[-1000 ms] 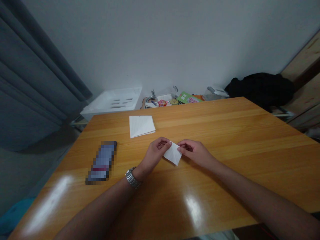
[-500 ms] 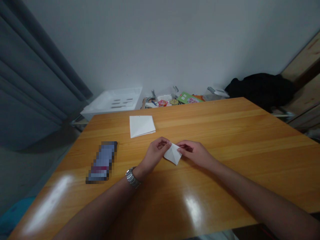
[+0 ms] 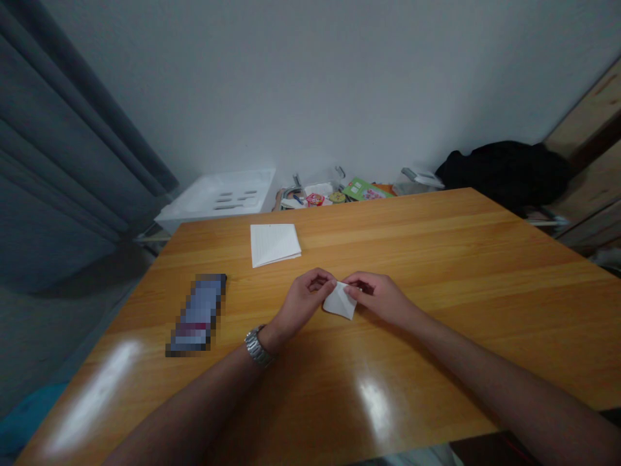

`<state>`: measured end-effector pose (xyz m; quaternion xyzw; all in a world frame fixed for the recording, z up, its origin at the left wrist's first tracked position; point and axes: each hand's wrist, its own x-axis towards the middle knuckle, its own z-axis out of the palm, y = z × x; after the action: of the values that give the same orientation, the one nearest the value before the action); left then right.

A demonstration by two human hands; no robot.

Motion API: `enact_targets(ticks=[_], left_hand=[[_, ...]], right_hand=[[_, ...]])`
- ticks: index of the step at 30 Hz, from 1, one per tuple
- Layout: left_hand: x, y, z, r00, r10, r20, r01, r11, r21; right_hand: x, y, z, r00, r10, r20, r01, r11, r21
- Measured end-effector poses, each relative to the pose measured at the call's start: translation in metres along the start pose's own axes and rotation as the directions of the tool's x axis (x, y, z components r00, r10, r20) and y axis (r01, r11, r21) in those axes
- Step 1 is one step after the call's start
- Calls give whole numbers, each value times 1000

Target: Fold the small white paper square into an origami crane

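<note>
A small folded piece of white paper is held just above the middle of the wooden table. My left hand, with a metal watch on its wrist, pinches the paper's upper left edge. My right hand pinches the upper right edge, its fingers curled. Both hands are closed on the paper and nearly touch each other. The paper's lower point hangs toward me.
A stack of white lined sheets lies farther back on the table. A dark phone rests to the left. Behind the table stand a white plastic tray, small colourful items and a black bag. A grey curtain hangs at left.
The paper has been folded smaller and my two hands have drawn closer together over it. Nothing else on the table has moved.
</note>
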<state>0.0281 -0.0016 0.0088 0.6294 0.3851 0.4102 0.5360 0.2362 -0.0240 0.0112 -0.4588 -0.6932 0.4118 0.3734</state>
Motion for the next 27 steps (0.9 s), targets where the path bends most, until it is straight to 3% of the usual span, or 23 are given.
enact_targets(ticks=[14, 27], left_hand=[[-3, 3, 4, 999, 46, 17, -47, 992, 119], [-3, 6, 4, 1000, 15, 10, -16, 986, 165]], right_hand=[[-1, -4, 4, 999, 9, -33, -6, 998, 64], [1, -5, 4, 999, 13, -35, -14, 999, -34]])
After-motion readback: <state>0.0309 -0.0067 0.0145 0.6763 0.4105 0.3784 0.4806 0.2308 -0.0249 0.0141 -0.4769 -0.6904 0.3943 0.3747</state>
